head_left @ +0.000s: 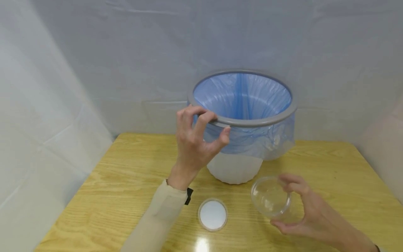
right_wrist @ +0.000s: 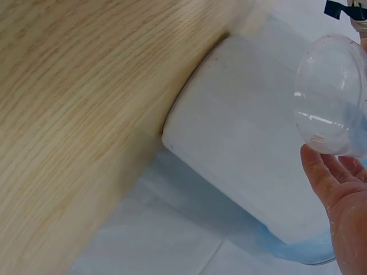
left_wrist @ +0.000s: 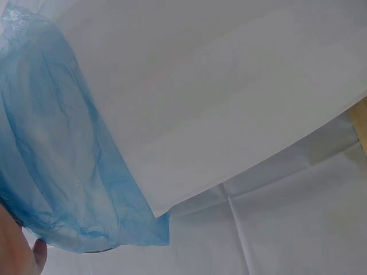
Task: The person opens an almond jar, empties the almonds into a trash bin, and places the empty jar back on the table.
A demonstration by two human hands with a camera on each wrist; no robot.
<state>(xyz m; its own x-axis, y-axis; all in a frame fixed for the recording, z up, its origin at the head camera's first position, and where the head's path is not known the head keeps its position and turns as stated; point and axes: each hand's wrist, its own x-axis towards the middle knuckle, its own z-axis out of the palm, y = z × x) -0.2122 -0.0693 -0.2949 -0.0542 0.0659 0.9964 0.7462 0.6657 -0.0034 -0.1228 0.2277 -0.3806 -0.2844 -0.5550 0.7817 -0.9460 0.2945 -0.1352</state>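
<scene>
A white trash bin (head_left: 234,169) with a grey rim ring (head_left: 255,122) stands upright on the table, lined with a blue plastic bag (head_left: 217,92) folded down outside. My left hand (head_left: 193,143) grips the ring at its near left, fingers curled over it and thumb at the outer side; only a bit of that hand (left_wrist: 14,252) enters the left wrist view. In front of the bin, my right hand (head_left: 310,210) holds a clear plastic cup (head_left: 267,197) between thumb and fingers, tilted above the table. The cup (right_wrist: 327,97) looks see-through in the right wrist view.
A small round dish (head_left: 213,215), white inside a pale rim, lies on the wooden table (head_left: 126,182) between my forearms. Pale sheeting (head_left: 126,52) hangs behind the table and at both sides.
</scene>
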